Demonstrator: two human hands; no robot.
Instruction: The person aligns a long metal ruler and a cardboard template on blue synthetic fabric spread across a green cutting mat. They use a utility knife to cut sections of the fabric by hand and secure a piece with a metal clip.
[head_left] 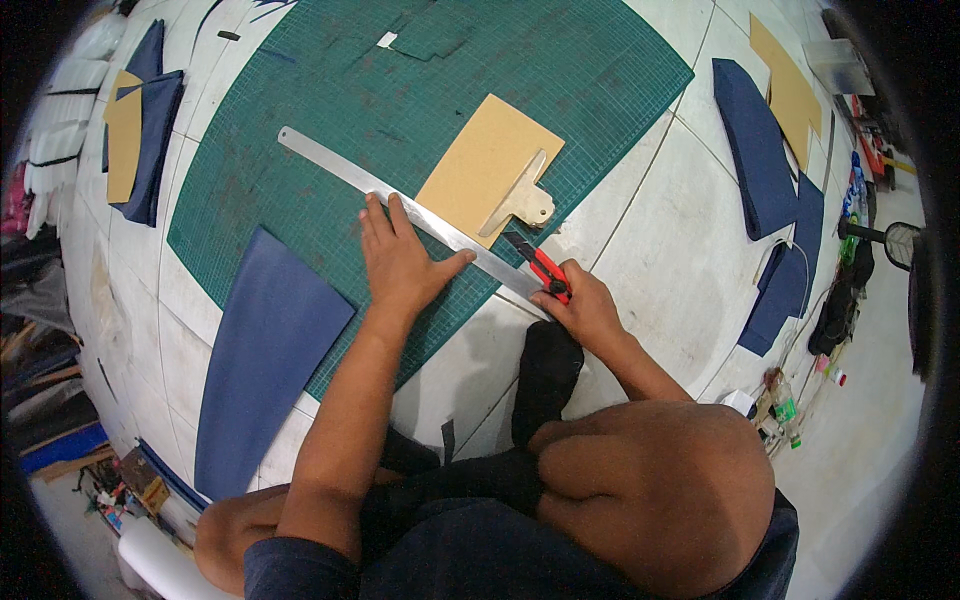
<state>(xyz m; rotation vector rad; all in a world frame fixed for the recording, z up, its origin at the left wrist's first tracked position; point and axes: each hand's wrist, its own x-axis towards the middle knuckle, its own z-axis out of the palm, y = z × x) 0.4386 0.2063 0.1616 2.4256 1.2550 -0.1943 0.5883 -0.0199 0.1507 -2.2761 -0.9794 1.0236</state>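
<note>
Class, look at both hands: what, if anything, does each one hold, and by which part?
The right hand grips a red and black utility knife by its handle's rear end. The left hand holds nothing; it presses flat on the long steel ruler.

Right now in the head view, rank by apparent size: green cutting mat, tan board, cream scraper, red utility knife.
1. green cutting mat
2. tan board
3. cream scraper
4. red utility knife, partly hidden in the right hand, so its rank against the scraper is unsure.

Cutting mat (300,110): dark green, fine pale grid. Steel ruler (400,205): silver-grey. Utility knife (545,268): red and black. Board sheet (480,160): tan. Scraper (520,205): cream. Fabric piece (260,360): navy blue. Floor tiles (660,230): off-white.
</note>
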